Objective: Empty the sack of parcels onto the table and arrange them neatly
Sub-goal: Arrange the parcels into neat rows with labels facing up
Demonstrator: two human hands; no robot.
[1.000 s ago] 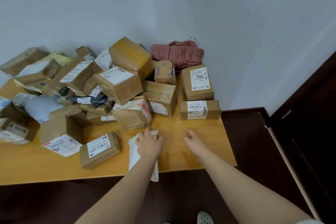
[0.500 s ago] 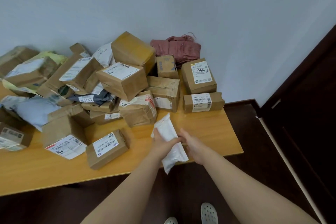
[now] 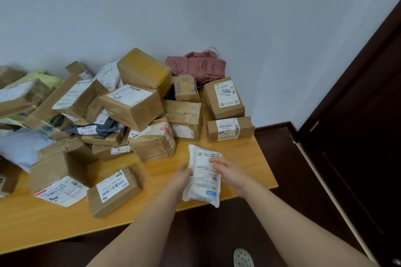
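1. table: parcel heap fills left and middle; pink sack lies bunched at the back by the wall
2. Tidy pair at right: box marked "2004"; in front of it, box reading "642 L714 00 472"
3. white mailer: held over the table's near right edge, long axis pointing away toward that pair; "13" legible
4. Grip: left hand holds its left edge, right hand its right; both equally near

A wooden table stood against a pale blue-grey wall in even light, over a dark brown floor, with a dark door at right.
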